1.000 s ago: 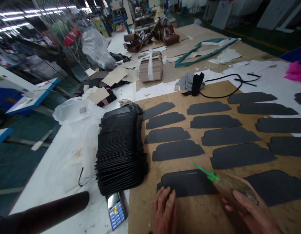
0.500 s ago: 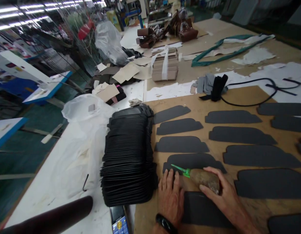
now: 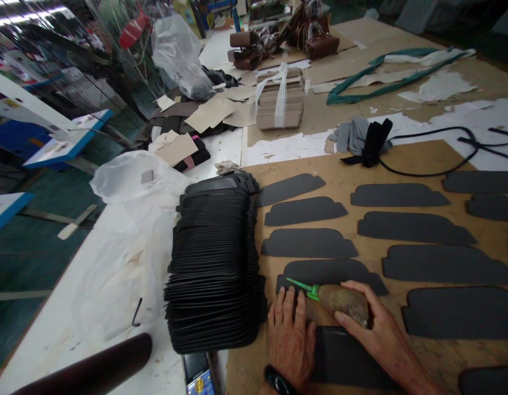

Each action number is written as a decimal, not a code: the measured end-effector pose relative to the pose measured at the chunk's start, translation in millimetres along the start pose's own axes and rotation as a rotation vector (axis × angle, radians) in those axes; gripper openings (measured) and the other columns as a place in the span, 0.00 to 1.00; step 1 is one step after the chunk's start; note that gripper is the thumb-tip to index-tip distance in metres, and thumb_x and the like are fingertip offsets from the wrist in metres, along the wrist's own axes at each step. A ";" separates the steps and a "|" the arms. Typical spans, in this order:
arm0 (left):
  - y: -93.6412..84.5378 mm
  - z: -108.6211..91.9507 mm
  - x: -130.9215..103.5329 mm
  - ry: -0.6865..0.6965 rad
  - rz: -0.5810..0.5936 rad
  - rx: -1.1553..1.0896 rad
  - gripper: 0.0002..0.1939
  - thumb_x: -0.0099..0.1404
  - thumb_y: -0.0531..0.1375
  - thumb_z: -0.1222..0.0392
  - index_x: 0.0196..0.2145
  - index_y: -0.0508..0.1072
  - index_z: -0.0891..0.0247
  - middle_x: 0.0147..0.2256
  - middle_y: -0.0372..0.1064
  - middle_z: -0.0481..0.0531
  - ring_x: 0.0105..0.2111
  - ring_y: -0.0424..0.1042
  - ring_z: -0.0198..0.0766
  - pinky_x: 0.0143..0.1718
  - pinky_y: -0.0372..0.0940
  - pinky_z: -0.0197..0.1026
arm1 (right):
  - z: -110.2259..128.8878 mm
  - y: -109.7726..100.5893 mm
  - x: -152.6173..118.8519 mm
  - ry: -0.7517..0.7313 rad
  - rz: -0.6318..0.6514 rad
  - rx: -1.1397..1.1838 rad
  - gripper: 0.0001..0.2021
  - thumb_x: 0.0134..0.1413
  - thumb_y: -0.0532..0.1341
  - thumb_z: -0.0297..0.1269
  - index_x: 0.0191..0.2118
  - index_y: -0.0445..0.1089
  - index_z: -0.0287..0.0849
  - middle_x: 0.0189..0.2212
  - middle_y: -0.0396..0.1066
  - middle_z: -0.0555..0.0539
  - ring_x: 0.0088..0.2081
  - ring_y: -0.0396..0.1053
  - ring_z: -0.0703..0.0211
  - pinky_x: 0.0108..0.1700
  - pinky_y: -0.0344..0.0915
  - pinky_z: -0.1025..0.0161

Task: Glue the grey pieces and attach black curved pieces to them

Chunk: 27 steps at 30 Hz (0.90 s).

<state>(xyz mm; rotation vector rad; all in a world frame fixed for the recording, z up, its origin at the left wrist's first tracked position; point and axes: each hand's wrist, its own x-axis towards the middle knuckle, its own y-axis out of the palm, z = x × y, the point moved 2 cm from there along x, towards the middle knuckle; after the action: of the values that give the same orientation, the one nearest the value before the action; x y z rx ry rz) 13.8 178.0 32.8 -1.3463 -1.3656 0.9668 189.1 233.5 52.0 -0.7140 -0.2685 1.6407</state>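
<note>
My right hand (image 3: 379,323) is wrapped around a brownish, stained squeeze bottle (image 3: 344,303) with a green pointed nozzle. The nozzle points left, over the lower part of a dark grey cut piece (image 3: 334,271). Flat and palm down, my left hand (image 3: 289,329) has its fingertips at that piece's lower left edge, just below the nozzle tip. Another dark piece (image 3: 346,356) lies beneath my hands, partly covered by them. To the left of my left hand, a long row of black pieces (image 3: 215,269) stands packed together.
More dark pieces (image 3: 414,227) lie in columns on the brown board (image 3: 274,373). A mobile phone (image 3: 198,373), clear plastic bags (image 3: 126,258) and a dark roll (image 3: 93,365) are at the left. Farther back sit a tied bundle (image 3: 281,101) and a black cord (image 3: 427,173).
The view has shifted slightly, so the scene sits a little differently in frame. Both hands and the bottle keep nearly the same place over the pieces.
</note>
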 end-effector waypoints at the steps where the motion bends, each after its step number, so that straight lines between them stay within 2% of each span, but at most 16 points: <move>1: -0.4 -0.2 0.4 0.001 -0.003 0.000 0.24 0.62 0.51 0.60 0.57 0.58 0.57 0.56 0.59 0.50 0.57 0.54 0.45 0.50 0.60 0.48 | 1.4 -0.1 0.5 -0.002 -0.005 0.000 0.19 0.44 0.59 0.44 0.44 0.61 0.46 0.43 0.70 0.46 0.45 0.68 0.53 0.46 0.65 0.60; 8: -0.9 -0.5 1.6 0.006 -0.023 0.016 0.23 0.62 0.51 0.59 0.56 0.60 0.58 0.55 0.60 0.50 0.56 0.54 0.45 0.50 0.59 0.48 | 6.0 -3.2 4.6 -0.002 -0.070 -0.010 0.19 0.44 0.59 0.45 0.44 0.61 0.46 0.43 0.70 0.46 0.45 0.68 0.53 0.45 0.66 0.60; 23: 3.8 3.1 3.5 0.030 -0.071 0.032 0.22 0.62 0.52 0.59 0.55 0.61 0.58 0.54 0.62 0.51 0.56 0.55 0.44 0.49 0.57 0.47 | -6.2 -12.8 2.1 0.085 -0.172 -0.010 0.20 0.45 0.59 0.46 0.45 0.61 0.46 0.43 0.70 0.46 0.45 0.68 0.52 0.45 0.66 0.59; 27: 6.7 5.8 3.1 0.046 -0.044 0.061 0.23 0.62 0.53 0.58 0.55 0.60 0.57 0.54 0.61 0.51 0.55 0.55 0.44 0.49 0.57 0.46 | -11.2 -20.5 0.6 0.117 -0.197 -0.004 0.20 0.46 0.59 0.47 0.46 0.61 0.47 0.44 0.70 0.45 0.46 0.68 0.51 0.45 0.66 0.58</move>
<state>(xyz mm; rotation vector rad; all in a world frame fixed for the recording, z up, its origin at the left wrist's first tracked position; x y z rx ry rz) 10.0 182.1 25.2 -1.2805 -1.3159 0.9352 212.2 235.9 54.3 -0.7593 -0.2494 1.4066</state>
